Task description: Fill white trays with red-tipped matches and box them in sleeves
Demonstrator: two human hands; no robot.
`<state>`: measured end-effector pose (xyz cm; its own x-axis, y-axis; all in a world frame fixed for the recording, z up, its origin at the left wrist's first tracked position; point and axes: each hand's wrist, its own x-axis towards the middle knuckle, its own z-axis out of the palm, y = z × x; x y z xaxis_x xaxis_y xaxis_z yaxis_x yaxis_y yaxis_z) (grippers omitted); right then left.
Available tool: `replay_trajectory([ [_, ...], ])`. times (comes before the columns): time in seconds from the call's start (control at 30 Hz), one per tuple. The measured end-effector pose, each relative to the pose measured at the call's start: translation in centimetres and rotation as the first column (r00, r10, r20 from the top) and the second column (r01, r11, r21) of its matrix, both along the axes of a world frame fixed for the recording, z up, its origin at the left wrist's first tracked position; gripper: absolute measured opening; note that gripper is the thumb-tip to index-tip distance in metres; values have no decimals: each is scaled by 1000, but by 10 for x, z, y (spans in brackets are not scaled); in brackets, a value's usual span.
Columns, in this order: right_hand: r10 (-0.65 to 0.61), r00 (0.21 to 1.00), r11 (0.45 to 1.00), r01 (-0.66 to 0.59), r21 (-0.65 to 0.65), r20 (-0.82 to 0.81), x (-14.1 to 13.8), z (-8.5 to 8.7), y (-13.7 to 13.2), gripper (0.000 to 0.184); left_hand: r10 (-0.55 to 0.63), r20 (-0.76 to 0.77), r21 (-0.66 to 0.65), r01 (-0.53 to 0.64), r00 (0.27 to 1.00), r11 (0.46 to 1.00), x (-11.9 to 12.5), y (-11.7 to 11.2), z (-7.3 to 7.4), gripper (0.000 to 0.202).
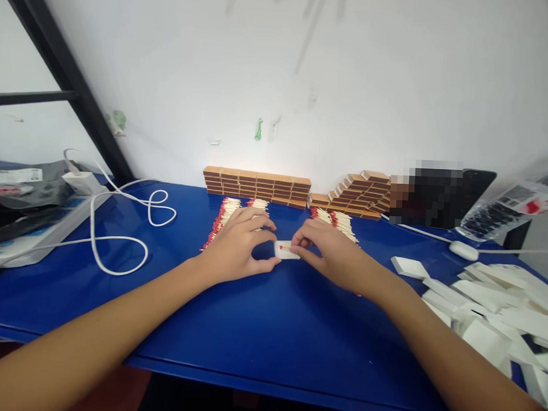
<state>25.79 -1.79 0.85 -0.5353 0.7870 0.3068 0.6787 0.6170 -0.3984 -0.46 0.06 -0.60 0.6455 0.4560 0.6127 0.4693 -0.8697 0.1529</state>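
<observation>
A small white matchbox tray [290,255] lies on the blue table in front of me. My left hand [236,246] curves around its left end, with the thumb and a fingertip at two of its corners. My right hand [326,247] pinches a red-headed match [283,248] over the tray, its head pointing left. Behind my left hand lie rows of matches [228,211] with red heads. More matches [343,223] lie behind my right hand, which partly hides them.
Stacked matchbox sleeves [257,185] stand along the wall, with a stepped stack [360,194] on the right. Many white trays [492,306] are heaped at the right. A phone [477,193] leans at the back right. A white cable [117,271] and a power strip [41,235] lie left.
</observation>
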Motion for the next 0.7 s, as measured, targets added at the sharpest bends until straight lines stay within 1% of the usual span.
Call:
replay_trajectory([
  [0.2,25,999,999,-25,27,32,-6,-10,-5,9,-22,0,-4,22,1000,1000,1,-1,0,20],
  [0.33,38,999,999,-38,2,-1,-4,-5,-4,11,-24,-9,-2,24,1000,1000,1,-1,0,21],
  [0.47,-53,999,997,53,50,-5,10,1,7,13,-25,5,-6,25,1000,1000,0,-1,1,19],
  [0.57,-70,997,995,67,71,43,19,-5,16,12,-65,31,-44,66,997,997,0,-3,3,18],
  [0.7,-74,991,997,70,42,115,20,-17,22,10,-116,44,-77,119,992,990,0,-5,1,20],
])
